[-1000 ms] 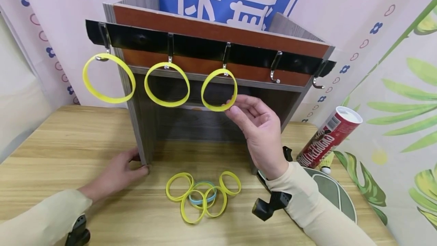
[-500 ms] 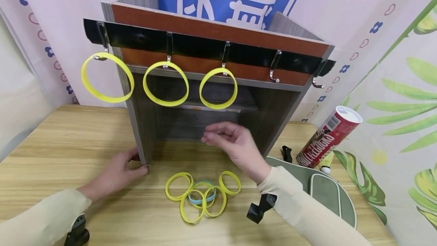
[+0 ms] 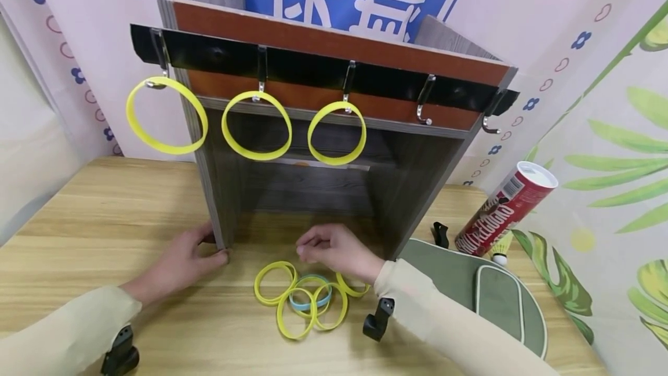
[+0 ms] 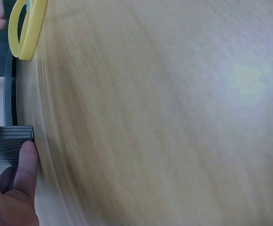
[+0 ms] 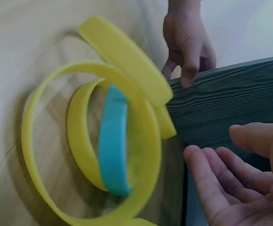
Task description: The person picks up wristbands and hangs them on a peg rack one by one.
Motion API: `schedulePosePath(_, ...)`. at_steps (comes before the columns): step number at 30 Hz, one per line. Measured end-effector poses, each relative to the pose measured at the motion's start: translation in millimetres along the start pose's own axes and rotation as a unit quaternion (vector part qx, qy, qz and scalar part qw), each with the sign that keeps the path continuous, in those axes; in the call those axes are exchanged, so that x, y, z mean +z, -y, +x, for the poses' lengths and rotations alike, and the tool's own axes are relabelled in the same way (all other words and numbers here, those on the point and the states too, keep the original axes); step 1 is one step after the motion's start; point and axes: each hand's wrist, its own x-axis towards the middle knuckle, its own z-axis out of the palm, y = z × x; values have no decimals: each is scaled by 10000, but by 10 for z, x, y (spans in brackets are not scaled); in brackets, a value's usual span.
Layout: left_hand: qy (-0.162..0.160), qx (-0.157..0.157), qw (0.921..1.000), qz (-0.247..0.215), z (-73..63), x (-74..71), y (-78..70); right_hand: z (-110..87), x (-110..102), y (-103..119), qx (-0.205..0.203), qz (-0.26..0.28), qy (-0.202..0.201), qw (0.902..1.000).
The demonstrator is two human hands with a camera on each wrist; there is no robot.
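Note:
My left hand [image 3: 184,260] grips the lower front edge of the grey wooden shelf's left side panel [image 3: 211,190], thumb on one side and fingers on the other, as the left wrist view also shows. My right hand [image 3: 336,248], holding nothing, hovers just behind a pile of silicone wristbands; in the right wrist view its thumb and fingers stand apart. Several yellow wristbands [image 3: 278,319] and a blue one [image 5: 112,141] overlap on the table. Three more yellow wristbands hang from metal hooks on the black strip: left [image 3: 130,115], second [image 3: 226,132] and middle [image 3: 312,141].
Two bare hooks, the fourth [image 3: 424,103] and the far-right one [image 3: 490,118], are on the strip's right. A green racket cover [image 3: 443,260], a red snack can [image 3: 501,213], a shuttlecock [image 3: 501,248] and a small black piece [image 3: 440,234] lie right of the shelf.
My right hand has let go of the yellow wristband on the middle hook and moved down to the pile on the table. My left hand has stayed at the panel.

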Motion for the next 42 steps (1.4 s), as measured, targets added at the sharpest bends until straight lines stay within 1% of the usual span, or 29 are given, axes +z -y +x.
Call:
schedulePosePath(4, -34, 73, 10000, 21, 38, 1, -16, 51, 30, -50, 317, -134, 109, 9993)
schedulePosePath(7, -27, 93, 10000, 12, 42, 10, -10, 69, 60, -76, 454, -299, 243, 9982)
schedulePosePath(11, -57, 109, 9999, 17, 23, 10, 12, 100, 104, -89, 445, -434, 436, 9971)
schedulePosePath(14, -116, 118, 9999, 4, 9, 4, 24, 127, 127, -79, 461, -393, 494, 9969)
schedulePosePath(17, -110, 107, 9999, -5, 2, 2, 27, 148, 143, -74, 513, -369, 517, 9967)
schedulePosePath(24, -63, -51, 9999, 142, -2, 14, 8, 177, 168, -102, 611, -402, 565, 9957)
schedulePosePath(27, -102, -32, 9998, 146, -7, 21, 10, 183, 167, -109, 653, -268, 604, 9957)
schedulePosePath(33, -149, 24, 9998, 129, 8, 19, 10, 189, 133, -131, 739, 282, 631, 9949)
schedulePosePath(37, -141, 13, 9998, 136, 11, 21, 8, 197, 114, -150, 720, 516, 649, 9940)
schedulePosePath(42, -170, 48, 9997, 152, 5, 23, 13, 194, 87, -150, 689, 760, 575, 9931)
